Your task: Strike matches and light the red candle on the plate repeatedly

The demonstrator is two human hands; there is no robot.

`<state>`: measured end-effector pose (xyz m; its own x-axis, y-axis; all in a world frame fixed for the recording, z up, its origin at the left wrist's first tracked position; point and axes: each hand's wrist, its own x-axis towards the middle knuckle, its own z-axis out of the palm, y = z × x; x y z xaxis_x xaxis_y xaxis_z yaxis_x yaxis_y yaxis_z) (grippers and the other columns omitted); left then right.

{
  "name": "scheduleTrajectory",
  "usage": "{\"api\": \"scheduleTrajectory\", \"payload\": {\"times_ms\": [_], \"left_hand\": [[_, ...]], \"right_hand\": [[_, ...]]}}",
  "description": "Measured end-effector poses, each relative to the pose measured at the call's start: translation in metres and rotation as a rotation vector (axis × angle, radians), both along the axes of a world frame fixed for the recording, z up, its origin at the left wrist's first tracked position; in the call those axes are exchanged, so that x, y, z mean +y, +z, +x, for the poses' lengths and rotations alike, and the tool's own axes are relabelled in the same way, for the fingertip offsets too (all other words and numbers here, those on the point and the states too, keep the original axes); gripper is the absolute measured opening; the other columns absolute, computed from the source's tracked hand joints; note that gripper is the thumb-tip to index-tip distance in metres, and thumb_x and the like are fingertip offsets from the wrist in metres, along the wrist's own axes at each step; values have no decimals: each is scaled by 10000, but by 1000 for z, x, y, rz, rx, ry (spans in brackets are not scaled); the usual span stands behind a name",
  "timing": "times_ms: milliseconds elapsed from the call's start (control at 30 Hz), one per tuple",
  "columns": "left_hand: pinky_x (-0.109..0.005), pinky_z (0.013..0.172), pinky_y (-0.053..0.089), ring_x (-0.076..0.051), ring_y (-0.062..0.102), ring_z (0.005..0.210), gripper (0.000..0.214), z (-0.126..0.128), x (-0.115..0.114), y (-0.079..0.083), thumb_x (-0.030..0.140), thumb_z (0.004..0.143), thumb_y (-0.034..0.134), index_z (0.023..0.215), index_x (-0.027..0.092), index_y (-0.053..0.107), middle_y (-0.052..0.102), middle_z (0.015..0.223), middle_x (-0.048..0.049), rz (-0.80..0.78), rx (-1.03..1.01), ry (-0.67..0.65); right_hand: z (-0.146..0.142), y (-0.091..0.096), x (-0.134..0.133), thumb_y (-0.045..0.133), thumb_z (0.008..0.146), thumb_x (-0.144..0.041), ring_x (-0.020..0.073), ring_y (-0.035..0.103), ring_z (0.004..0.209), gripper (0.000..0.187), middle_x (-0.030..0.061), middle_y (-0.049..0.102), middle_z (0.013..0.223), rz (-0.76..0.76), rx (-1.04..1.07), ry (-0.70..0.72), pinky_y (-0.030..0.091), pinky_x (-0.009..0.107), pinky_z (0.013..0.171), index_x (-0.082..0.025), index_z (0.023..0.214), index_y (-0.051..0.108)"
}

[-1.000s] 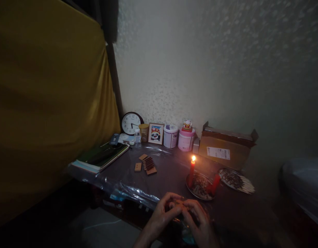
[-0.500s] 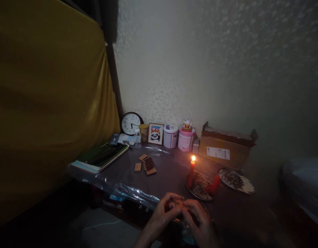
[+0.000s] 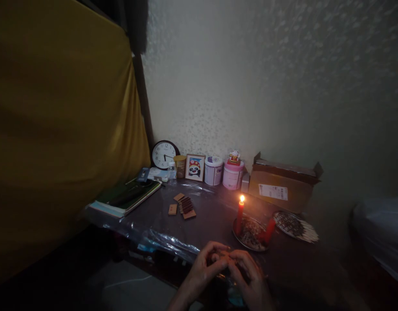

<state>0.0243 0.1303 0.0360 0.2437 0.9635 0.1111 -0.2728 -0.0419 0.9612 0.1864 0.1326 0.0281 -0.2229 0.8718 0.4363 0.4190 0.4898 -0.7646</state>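
My left hand (image 3: pixel 208 268) and my right hand (image 3: pixel 247 270) meet at the table's front edge, fingertips pinched together around a small tan-brown piece (image 3: pixel 225 255). It is mostly hidden by the fingers, and its kind is too dim to make out. Just beyond them, a metal plate (image 3: pixel 254 249) carries a lit red candle (image 3: pixel 240 218) standing upright. A shorter, unlit red candle (image 3: pixel 269 230) leans at the plate's right side, with dark burnt bits scattered between. Farther left lie several small matchboxes (image 3: pixel 172 210), some with dark striking sides up.
A second plate (image 3: pixel 294 235) with many matchsticks (image 3: pixel 307 232) stands right of the candles. Along the wall are a clock (image 3: pixel 165 154), a framed panda picture (image 3: pixel 194 167), two canisters (image 3: pixel 213 171) and a cardboard box (image 3: pixel 279 183). Books (image 3: pixel 127 198) lie left; plastic sheeting (image 3: pixel 173 244) covers the table.
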Motion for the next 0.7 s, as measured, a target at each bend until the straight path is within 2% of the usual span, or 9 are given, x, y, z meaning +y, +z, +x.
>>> {"api": "scheduleTrajectory", "payload": {"times_ms": [200,400,700], "left_hand": [[-212,567,330,-92,407,573,320,1,-2,4,332,699,668,964,168,596,435,603,60,-29,3,5],[-214,571,325,-91,401,582,323,-1,1,-1,337,707,663,977,172,599,431,619,58,-4,18,6],[-213,569,323,-88,399,576,325,0,1,0,329,701,668,970,162,593,432,608,59,-3,8,9]], "right_hand": [[-1,-1,1,514,845,-372,170,620,805,153,13,630,860,-2,-7,-8,503,249,712,-235,873,576],[-1,-3,1,522,841,-357,169,620,805,136,13,635,859,15,-14,-11,504,244,712,-238,873,580],[0,1,2,506,852,-377,166,613,807,166,20,625,859,30,-10,9,500,239,705,-228,878,572]]}}
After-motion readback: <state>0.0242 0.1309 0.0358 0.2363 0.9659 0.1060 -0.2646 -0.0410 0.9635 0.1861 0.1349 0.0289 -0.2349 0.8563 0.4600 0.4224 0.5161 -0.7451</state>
